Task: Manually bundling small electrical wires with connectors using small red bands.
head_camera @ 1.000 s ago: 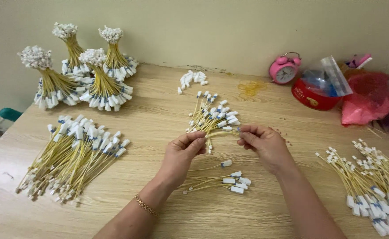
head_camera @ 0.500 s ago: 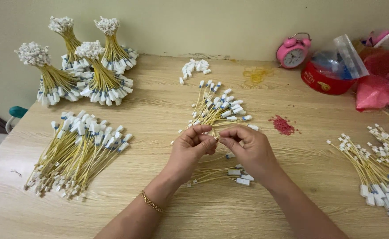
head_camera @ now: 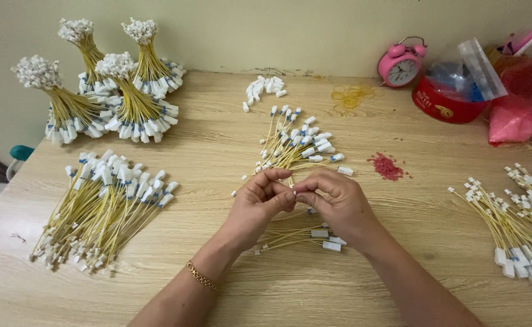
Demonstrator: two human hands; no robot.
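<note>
My left hand [head_camera: 260, 203] and my right hand [head_camera: 337, 203] meet fingertip to fingertip at the middle of the wooden table [head_camera: 217, 290], pinching a thin yellow cable with a small white connector [head_camera: 293, 184]. What sits between the fingertips is mostly hidden. Just beyond my hands lies a loose pile of yellow cables with white and blue connectors [head_camera: 296, 145]. Under my hands rest a few more such cables [head_camera: 314, 236].
A large flat pile of cables [head_camera: 105, 209] lies at left, another [head_camera: 520, 224] at right. Several tied upright bundles [head_camera: 105, 91] stand at the back left. Loose white connectors [head_camera: 263, 89], yellow rubber bands [head_camera: 350, 95], red bits [head_camera: 388, 166], a pink alarm clock [head_camera: 400, 63], a red tub [head_camera: 447, 100].
My hands have drawn together and come nearer to me, from the cable pile to a pinch at the middle. The view has shifted slightly.
</note>
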